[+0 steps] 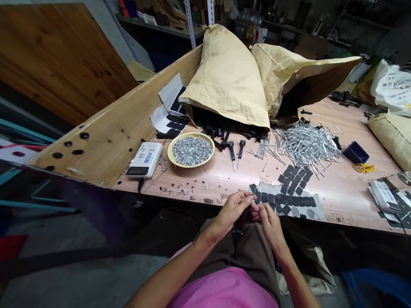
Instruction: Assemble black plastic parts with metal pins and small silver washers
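At the table's front edge my left hand (236,208) is closed in a pinch, fingertips meeting those of my right hand (269,219). The right one is closed too, its fingers curled. Whatever lies between them is too small to make out. Right beside my fingers is a grey backing sheet (316,201) bearing rows of black rounded-square pads (278,199). Behind it more black pads (293,179) lie on the wood. Farther back spreads a pile of thin silver metal rods (306,143). A yellow bowl (171,158) of small shiny metal pieces (192,150) stands to the left.
Two large paper sacks (229,81) with black contents lie at the back. Two black-handled pieces with metal shafts (240,149) lie before them. A white box-shaped device (145,159) sits left, by a wooden side board (118,115). A dark blue tray (356,152) stands right.
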### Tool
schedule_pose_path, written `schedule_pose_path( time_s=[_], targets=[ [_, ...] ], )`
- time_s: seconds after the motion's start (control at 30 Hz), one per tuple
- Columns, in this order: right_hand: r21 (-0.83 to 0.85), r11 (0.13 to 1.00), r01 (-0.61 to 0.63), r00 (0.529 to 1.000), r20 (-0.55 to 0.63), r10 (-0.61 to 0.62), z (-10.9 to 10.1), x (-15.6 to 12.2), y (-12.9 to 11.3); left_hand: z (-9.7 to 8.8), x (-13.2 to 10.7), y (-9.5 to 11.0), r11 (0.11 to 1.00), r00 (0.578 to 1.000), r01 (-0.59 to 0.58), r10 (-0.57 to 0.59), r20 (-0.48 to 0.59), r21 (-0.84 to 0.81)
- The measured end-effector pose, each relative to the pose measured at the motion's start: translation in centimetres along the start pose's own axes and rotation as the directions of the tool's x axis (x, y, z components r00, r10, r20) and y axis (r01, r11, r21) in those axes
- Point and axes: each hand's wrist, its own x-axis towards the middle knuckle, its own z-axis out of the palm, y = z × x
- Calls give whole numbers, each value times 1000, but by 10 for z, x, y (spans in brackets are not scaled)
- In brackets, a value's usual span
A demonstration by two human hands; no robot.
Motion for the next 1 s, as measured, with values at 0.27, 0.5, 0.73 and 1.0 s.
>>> schedule_pose_path(
  time_s=[0.27, 0.5, 0.73, 1.0],
  targets=[
    [362, 929, -80, 993, -48, 104, 22, -13, 22, 22, 3, -10, 998, 992, -28, 36, -123, 63],
    [-207, 963, -171, 970, -206, 128, 0, -18, 17, 26, 14, -25, 964, 988, -115, 137, -78, 240],
    [-488, 862, -136, 946, -322, -34, -5, -25, 31, 7, 38, -9, 718, 985, -168, 97, 142, 676],
    [-743, 631, -224, 961, -275, 17, -9, -28, 35, -57, 98, 23, -212, 868, -73, 468, 167, 974]
  ],
)
